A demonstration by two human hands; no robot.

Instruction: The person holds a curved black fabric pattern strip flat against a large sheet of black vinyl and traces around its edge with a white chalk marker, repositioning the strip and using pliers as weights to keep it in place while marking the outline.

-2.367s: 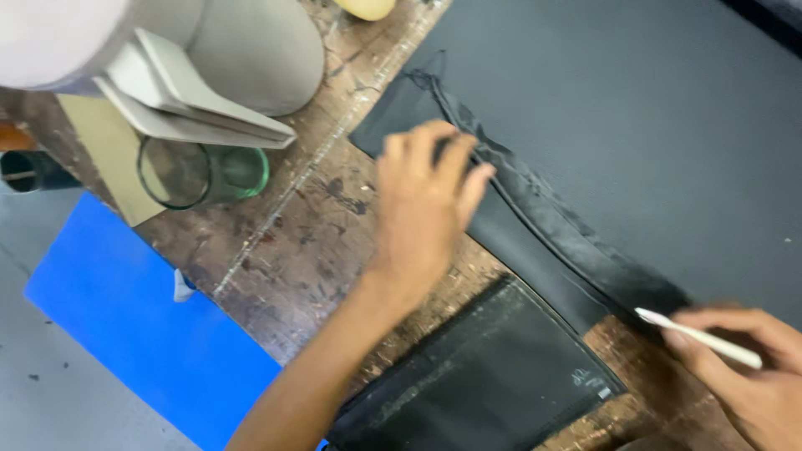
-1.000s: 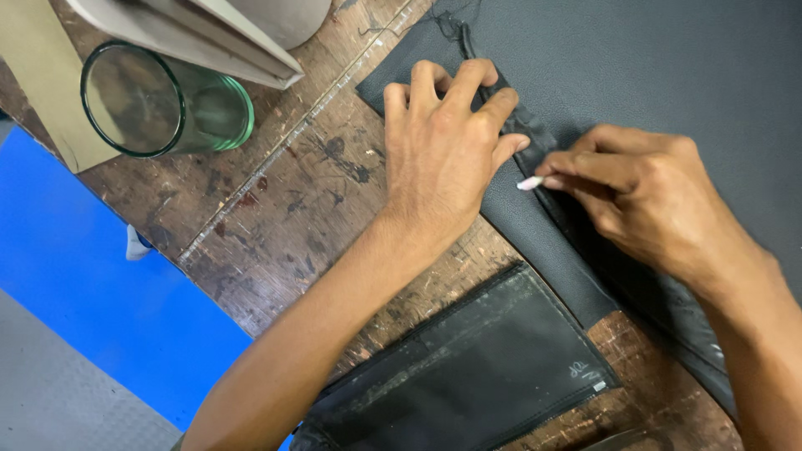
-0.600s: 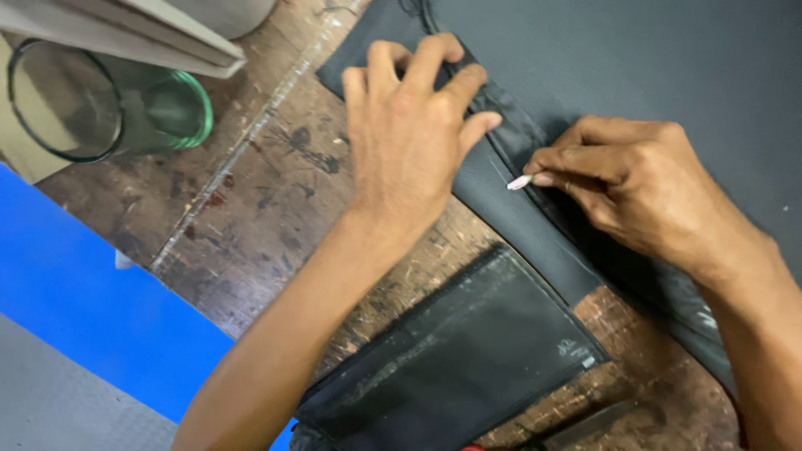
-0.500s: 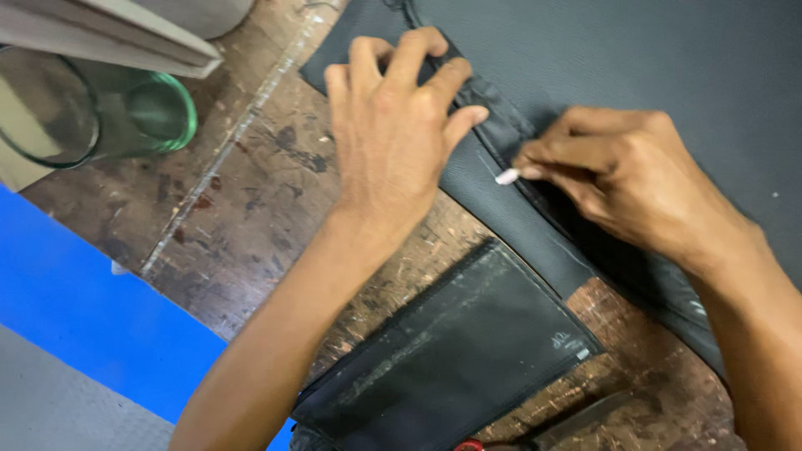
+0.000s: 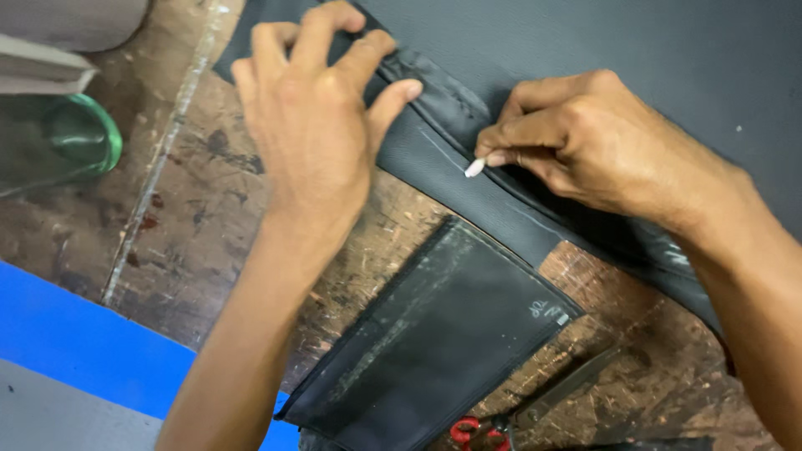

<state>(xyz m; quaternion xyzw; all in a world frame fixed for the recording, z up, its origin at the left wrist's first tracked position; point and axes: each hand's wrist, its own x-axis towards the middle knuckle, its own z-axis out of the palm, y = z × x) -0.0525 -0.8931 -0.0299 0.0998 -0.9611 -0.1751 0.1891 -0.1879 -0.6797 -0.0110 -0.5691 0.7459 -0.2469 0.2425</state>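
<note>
A large sheet of dark grey leather (image 5: pixel 601 58) lies across the far right of a worn wooden table (image 5: pixel 209 217), with a folded strip (image 5: pixel 434 159) along its near edge. My left hand (image 5: pixel 313 125) presses flat on that strip, fingers spread. My right hand (image 5: pixel 576 142) pinches a thin white marking stick (image 5: pixel 474 168), its tip touching the strip just right of my left thumb. A faint pale line runs along the strip near the tip.
A flat black rectangular piece (image 5: pixel 426 342) lies on the table near me. A green-tinted glass (image 5: pixel 58 146) stands at the left edge. Red-handled scissors (image 5: pixel 484 430) lie at the bottom. A blue surface (image 5: pixel 75 351) borders the table's near left side.
My right hand came in from the lower right with the white stick and set its tip on the strip beside my left hand. The view has drawn closer to the leather.
</note>
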